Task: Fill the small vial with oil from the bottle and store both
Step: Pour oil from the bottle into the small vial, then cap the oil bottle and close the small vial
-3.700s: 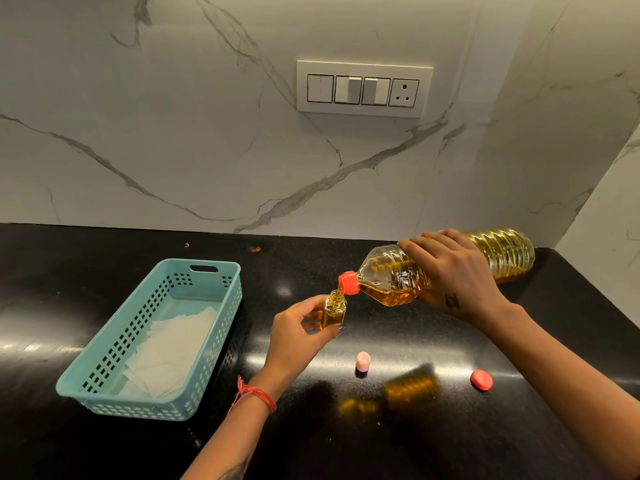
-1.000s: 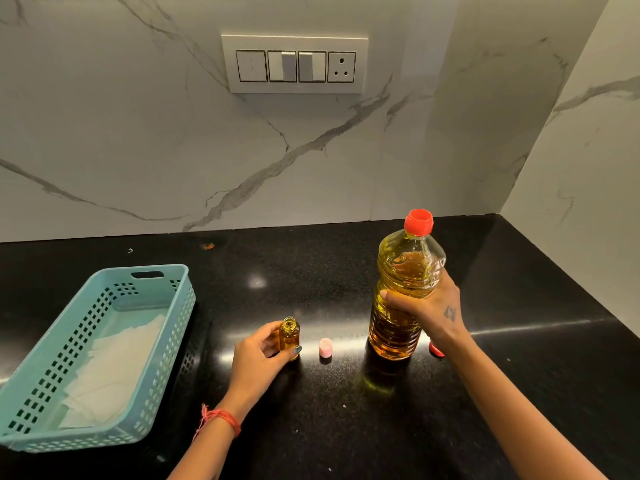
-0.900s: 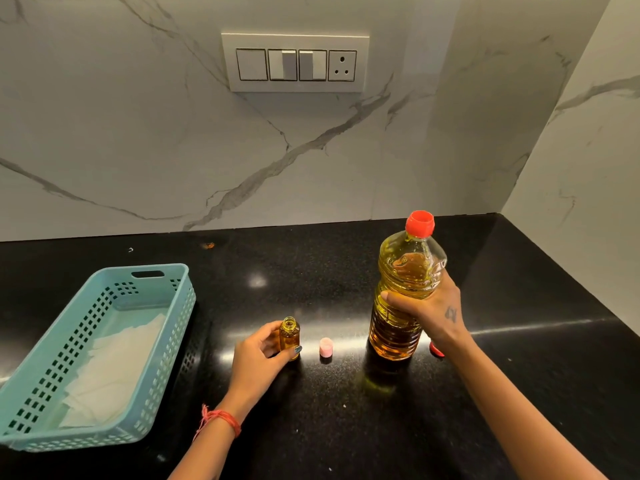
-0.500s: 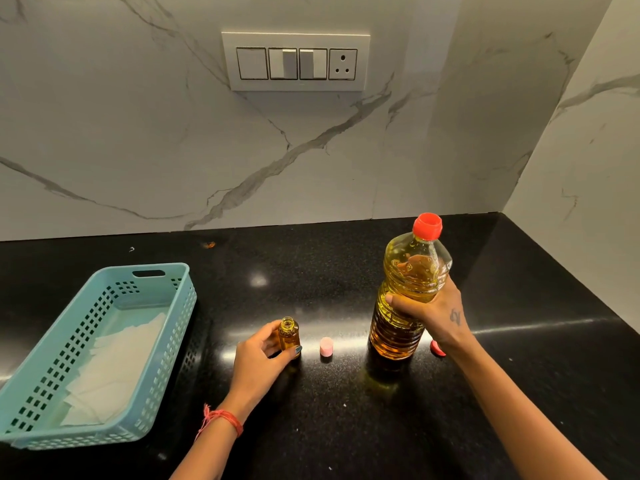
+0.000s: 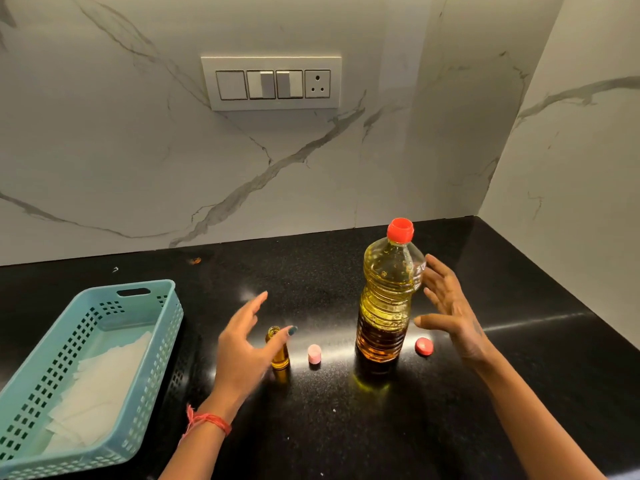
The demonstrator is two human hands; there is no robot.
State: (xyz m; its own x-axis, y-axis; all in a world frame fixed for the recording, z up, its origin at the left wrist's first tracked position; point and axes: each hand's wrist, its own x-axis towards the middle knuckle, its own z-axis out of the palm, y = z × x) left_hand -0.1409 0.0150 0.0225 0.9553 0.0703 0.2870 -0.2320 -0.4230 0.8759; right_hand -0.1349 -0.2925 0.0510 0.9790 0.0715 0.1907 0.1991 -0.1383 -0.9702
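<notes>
bottle [image 5: 386, 303] and vial [image 5: 278, 351] stand upright, mouths up; left hand [image 5: 242, 348] and right hand [image 5: 450, 317] grip wide, empty.

You see a glossy black stone counter [image 5: 346, 427], clear ribbed plastic bottle [image 5: 386, 306], perforated plastic basket [image 5: 152, 358], veined marble wall [image 5: 104, 150].

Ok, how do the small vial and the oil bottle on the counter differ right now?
The oil bottle is far taller and wider than the small vial. The oil bottle is clear plastic with a ribbed body; the small vial looks amber and smooth. The small vial's mouth is open, while the oil bottle carries a red top. Both stand upright on the black counter, holding oil, neither gripped by a hand.
</notes>
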